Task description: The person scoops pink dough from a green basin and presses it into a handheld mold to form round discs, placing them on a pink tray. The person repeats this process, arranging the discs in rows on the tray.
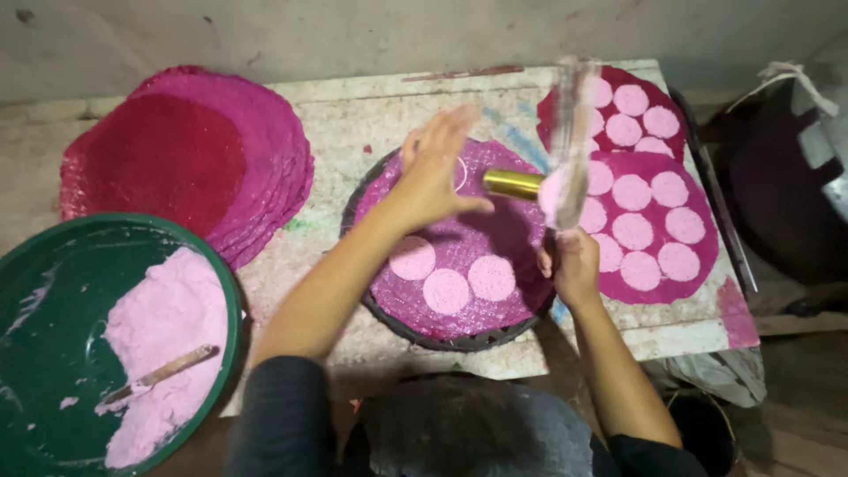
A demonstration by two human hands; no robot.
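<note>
My left hand hovers open, fingers spread, over the magenta sheet on the round dark tray, while my right hand is closed around a blurred flat tool loaded with pink paste. The gold ring mould lies on the sheet at about 1 o'clock. Three pink discs sit near 6 o'clock and most of this sheet is bare, so I judge it about one third filled, while the two sheets at 3 o'clock look full.
</note>
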